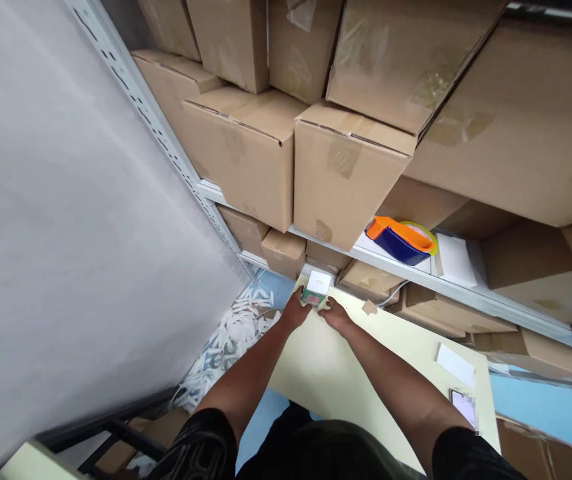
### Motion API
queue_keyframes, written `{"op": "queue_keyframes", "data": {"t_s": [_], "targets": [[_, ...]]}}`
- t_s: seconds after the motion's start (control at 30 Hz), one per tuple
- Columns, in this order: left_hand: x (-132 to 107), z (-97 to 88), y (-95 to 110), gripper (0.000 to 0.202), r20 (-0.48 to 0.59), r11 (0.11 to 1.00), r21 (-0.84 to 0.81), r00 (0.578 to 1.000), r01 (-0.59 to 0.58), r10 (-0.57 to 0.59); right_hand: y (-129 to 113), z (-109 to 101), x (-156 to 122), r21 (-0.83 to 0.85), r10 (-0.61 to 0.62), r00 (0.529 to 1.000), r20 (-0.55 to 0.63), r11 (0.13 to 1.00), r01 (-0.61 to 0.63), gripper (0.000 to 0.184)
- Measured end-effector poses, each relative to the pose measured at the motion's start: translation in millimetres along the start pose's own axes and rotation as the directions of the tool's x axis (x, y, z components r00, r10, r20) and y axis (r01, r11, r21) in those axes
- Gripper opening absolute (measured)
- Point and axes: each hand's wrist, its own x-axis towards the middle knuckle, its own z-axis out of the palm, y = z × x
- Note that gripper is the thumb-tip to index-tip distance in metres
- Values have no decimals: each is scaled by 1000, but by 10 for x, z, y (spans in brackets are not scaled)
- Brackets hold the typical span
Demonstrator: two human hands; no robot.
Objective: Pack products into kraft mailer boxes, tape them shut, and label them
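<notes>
At the far end of the pale yellow table [336, 373], a small green-and-white box [315, 298] lies between my two hands. Its upper part is white with small red print, and its near side is green with a pinkish patch. My left hand [296, 311] grips the box's left side, fingers curled around the edge. On the other side, my right hand [335, 315] has its fingers bent in at the near right corner, closed on the box. The fingertips are small and partly hidden.
Cardboard boxes [246, 160] fill the metal shelf ahead. A blue-and-orange tape dispenser [401, 241] sits on a shelf. On the table's right lie a white box [455, 365] and a phone [463, 407]. White scraps [236, 333] litter the floor at left beside a grey wall [91, 220].
</notes>
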Motion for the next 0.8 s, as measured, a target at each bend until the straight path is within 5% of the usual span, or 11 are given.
{"op": "queue_keyframes", "data": {"t_s": [0.17,0.4,0.53,0.8], "targets": [[-363,-112,-178,64,-80,979,81,980,188,-182,511,-153,-498,25,60,998,-14,998,-59,79],[-1435,-45,-370,30,-39,953,244,983,181,-177,1619,-376,-1294,193,121,992,22,973,-123,70],[-1998,333,-309,26,-1,926,348,987,149,-158,2053,-574,-1661,244,98,992,82,963,-115,68],[-2833,1426,99,31,58,904,419,991,83,-118,2656,-1178,-2271,357,51,990,129,929,-94,68]]}}
